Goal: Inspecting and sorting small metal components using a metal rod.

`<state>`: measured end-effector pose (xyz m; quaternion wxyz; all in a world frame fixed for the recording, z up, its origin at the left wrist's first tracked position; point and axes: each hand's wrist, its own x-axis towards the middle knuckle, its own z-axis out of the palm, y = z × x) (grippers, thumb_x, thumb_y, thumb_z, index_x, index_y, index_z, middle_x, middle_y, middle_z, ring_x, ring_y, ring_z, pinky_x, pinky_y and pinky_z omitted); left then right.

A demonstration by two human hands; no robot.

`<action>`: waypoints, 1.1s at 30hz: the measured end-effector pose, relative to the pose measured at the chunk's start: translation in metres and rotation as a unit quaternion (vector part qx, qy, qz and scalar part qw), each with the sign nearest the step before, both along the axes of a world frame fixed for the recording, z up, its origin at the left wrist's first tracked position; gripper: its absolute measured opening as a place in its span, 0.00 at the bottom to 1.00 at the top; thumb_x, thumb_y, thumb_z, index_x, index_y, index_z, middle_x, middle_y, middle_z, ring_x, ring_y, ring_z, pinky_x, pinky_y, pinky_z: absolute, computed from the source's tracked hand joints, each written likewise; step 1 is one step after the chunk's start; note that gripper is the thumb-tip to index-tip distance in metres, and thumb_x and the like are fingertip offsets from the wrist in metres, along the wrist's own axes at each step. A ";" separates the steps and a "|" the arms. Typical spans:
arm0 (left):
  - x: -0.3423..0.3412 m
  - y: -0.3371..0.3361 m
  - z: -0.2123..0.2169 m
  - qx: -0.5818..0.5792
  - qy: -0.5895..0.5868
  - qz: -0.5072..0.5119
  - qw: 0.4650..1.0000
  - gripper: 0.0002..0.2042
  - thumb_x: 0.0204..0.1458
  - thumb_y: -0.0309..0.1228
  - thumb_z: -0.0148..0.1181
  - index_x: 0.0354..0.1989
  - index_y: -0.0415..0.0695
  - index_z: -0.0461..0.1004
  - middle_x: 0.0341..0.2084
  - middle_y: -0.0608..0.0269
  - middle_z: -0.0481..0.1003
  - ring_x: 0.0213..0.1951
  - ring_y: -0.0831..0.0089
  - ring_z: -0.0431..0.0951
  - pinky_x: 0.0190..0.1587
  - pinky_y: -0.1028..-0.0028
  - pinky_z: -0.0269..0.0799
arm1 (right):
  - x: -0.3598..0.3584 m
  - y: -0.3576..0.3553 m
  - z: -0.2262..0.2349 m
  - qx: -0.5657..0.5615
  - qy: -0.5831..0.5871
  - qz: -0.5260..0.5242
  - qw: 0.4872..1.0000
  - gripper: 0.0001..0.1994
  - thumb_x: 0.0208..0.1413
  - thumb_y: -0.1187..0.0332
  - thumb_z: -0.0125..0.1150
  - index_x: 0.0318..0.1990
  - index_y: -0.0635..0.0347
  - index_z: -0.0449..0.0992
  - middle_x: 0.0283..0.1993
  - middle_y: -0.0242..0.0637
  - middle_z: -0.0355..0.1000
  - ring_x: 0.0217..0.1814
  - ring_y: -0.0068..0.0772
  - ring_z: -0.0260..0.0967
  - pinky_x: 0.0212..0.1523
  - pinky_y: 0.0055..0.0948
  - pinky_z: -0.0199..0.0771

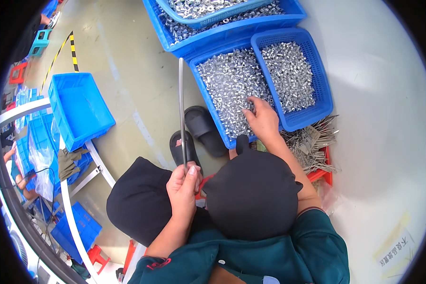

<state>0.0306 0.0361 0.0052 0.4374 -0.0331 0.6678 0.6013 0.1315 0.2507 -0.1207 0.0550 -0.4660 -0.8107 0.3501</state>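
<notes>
My left hand (183,187) is closed around the lower end of a thin grey metal rod (181,104), which stands nearly upright above my lap. Over to the right, my right hand (264,118) reaches into a blue bin (221,134) full of small silvery metal sleeves (227,85). Its thumb and forefinger are apart at the surface of the pile. I see no part between them, though the fingertips are partly among the sleeves. Resting on that bin's right side is a blue perforated basket (323,102) with more small metal cylinders (288,75).
Beyond the bin stands a larger blue crate (194,45) with a lighter basket (208,20) of parts on it. Thin metal rods (310,149) fill a red container (323,174) by my right forearm. A blue crate (83,111) sits on a white frame at left.
</notes>
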 end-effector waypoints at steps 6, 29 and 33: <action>0.002 0.001 -0.005 0.011 0.017 -0.011 1.000 0.07 0.55 0.27 0.50 0.33 0.36 0.69 0.16 0.70 0.64 0.17 0.84 0.59 0.22 0.83 0.55 | -0.025 -0.002 -0.010 0.122 0.003 0.044 0.992 0.19 0.44 0.63 0.62 0.44 0.58 0.69 0.36 0.43 0.69 0.38 0.45 0.69 0.37 0.39 0.69; -0.003 -0.003 -0.003 -0.001 -0.019 0.014 1.000 0.05 0.55 0.26 0.50 0.32 0.37 0.69 0.17 0.73 0.64 0.17 0.87 0.58 0.21 0.84 0.54 | -0.134 0.061 -0.023 0.147 0.038 0.140 0.978 0.11 0.43 0.63 0.60 0.35 0.53 0.76 0.34 0.43 0.71 0.34 0.46 0.71 0.34 0.42 0.72; -0.003 -0.006 -0.006 0.007 -0.014 0.019 1.000 0.06 0.55 0.27 0.50 0.32 0.36 0.69 0.16 0.73 0.64 0.17 0.86 0.58 0.21 0.84 0.54 | -0.146 0.057 -0.022 0.175 0.002 0.134 0.975 0.10 0.42 0.63 0.60 0.33 0.54 0.75 0.33 0.42 0.71 0.34 0.45 0.71 0.34 0.42 0.72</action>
